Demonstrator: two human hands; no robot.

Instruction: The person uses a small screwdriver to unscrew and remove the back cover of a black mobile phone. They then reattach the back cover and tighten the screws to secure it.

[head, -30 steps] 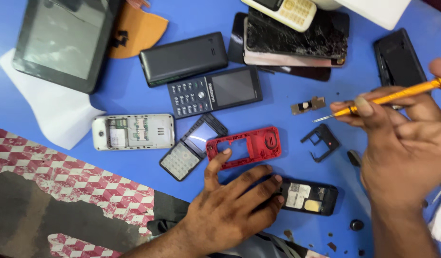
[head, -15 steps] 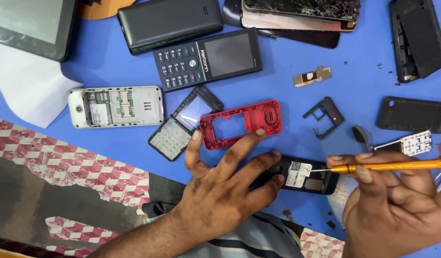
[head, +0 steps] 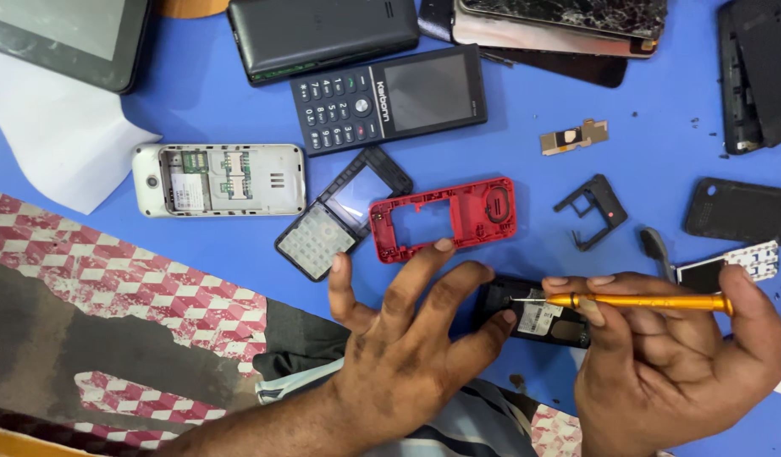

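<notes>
My left hand [head: 411, 343] lies flat on the blue table with fingers spread, its fingertips pressing the left end of a small black phone body [head: 534, 320]. My right hand [head: 661, 355] grips an orange screwdriver [head: 640, 301] held level, its thin tip resting on the phone body's top. A red phone frame [head: 445, 218] sits just beyond my left fingers, with a black keypad panel [head: 339, 211] to its left.
A white phone back without its cover [head: 219, 179] lies at the left, a black keypad phone [head: 389, 98] beyond it. Black covers [head: 758, 72], a cracked phone [head: 568, 21], a tablet [head: 56, 38] and small loose parts [head: 592, 210] ring the table [head: 644, 144].
My right hand has come down from the upper right with the screwdriver and set its tip on the black phone body. My left hand stays on that body.
</notes>
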